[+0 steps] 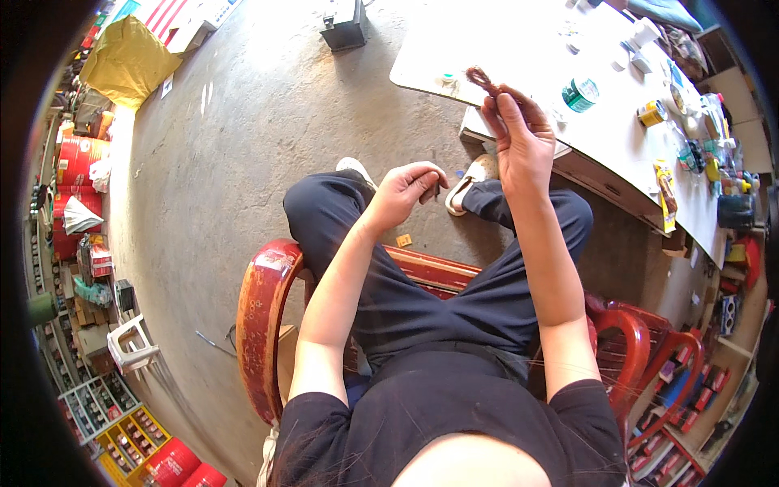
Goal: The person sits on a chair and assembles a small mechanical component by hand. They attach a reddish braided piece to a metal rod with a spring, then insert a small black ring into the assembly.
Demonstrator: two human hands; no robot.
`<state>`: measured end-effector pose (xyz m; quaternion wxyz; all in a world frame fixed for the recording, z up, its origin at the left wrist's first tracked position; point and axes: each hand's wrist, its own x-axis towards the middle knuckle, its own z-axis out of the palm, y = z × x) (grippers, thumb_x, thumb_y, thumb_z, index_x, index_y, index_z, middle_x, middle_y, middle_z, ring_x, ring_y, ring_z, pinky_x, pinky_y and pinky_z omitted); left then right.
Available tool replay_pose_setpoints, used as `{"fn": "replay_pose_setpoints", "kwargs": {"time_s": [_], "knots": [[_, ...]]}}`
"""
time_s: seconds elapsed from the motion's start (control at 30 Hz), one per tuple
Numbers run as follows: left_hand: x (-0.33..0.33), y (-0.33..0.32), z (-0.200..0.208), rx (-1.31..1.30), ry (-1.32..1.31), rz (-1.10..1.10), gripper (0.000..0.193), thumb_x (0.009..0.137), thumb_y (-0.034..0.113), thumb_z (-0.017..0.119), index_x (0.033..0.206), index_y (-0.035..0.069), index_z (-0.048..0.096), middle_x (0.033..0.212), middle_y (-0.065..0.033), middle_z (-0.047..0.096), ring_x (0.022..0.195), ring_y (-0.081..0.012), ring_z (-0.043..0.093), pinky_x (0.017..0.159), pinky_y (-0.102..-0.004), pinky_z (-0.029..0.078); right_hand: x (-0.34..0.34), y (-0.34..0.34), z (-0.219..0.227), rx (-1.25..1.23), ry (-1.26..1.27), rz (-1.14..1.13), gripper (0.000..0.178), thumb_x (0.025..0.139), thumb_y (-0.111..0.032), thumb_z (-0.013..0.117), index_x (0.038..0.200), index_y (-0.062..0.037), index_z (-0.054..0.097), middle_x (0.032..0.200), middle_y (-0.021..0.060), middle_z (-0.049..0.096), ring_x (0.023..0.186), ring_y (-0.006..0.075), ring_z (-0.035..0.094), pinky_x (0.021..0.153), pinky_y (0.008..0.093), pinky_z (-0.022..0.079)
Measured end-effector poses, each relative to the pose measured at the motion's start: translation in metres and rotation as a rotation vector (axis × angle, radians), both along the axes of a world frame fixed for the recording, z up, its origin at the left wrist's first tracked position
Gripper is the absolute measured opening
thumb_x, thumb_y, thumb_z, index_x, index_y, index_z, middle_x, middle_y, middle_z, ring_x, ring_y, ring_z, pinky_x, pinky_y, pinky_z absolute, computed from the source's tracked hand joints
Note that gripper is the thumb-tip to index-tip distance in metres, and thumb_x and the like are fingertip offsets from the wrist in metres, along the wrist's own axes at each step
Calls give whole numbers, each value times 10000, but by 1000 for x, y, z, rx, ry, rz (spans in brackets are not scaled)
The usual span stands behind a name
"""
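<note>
The floor (243, 138) is grey, rough concrete. A person sits on a shiny red wooden chair (261, 316) with worn arms, legs crossed in dark trousers.

A white, smooth surface (519, 40) stands in front, to the right. On it are a round green tub (580, 94), a small yellow tin (651, 113) and a long yellow packet (665, 193) near the front edge. A crinkly yellow bag (126, 61) lies far off on the left. Red drums (77, 162) stand by the left wall.

The right hand (519, 142) is lifted up in front of the surface. Its fingers (507, 109) are pinched shut on a thin brown wire bundle (484, 80). The bundle looks twisted and reddish. Its long way runs up and to the left, and its free tip pokes out above the fingertips over the edge of the surface.

The left hand (406, 191) is lower, above the knee. Its fingers are curled in tight. I cannot tell if they hold anything.
</note>
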<state>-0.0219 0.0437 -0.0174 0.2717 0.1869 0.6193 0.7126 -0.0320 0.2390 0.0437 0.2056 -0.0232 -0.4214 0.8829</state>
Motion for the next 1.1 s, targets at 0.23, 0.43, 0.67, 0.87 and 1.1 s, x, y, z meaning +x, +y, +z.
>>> {"fn": "replay_pose_setpoints", "kwargs": {"time_s": [0.23, 0.43, 0.67, 0.87, 1.1], "knots": [[-7, -8, 39, -209, 247, 199, 129, 959, 77, 527, 894, 7, 613, 694, 10, 508, 644, -68, 428, 593, -222, 386, -5, 48, 4, 1775, 123, -44, 151, 843, -69, 649, 977, -103, 708, 882, 63, 645, 759, 240, 666, 620, 339, 524], [-22, -19, 37, -25, 156, 206, 129, 978, 78, 517, 926, 5, 610, 789, 17, 562, 665, -43, 429, 607, -189, 369, 14, 43, 24, 847, 151, 1077, 66, 821, -28, 707, 883, -7, 705, 874, 71, 639, 795, 149, 643, 673, 277, 526], [-23, -22, 42, -53, 190, 88, 151, 985, 95, 508, 946, -3, 616, 799, 22, 568, 665, -51, 399, 607, -194, 366, -29, -37, 24, 1, -75, 221, 145, 856, -29, 680, 1000, -28, 691, 882, 107, 657, 814, 172, 670, 737, 258, 534], [-32, -53, 64, -98, 261, 229, 170, 980, 108, 515, 879, 3, 602, 716, 32, 498, 640, -54, 401, 586, -201, 352, -25, -27, 37, 1523, 159, 14, 157, 816, -47, 695, 960, -93, 735, 878, 104, 640, 696, 202, 630, 632, 285, 486], [-36, -44, 42, 103, 145, 179, 194, 993, 153, 509, 889, 25, 611, 760, 43, 534, 671, -45, 439, 623, -195, 373, 0, -6, 42, 637, 56, 860, 114, 842, 9, 671, 953, 34, 683, 923, 97, 619, 817, 168, 640, 754, 279, 539]]}}
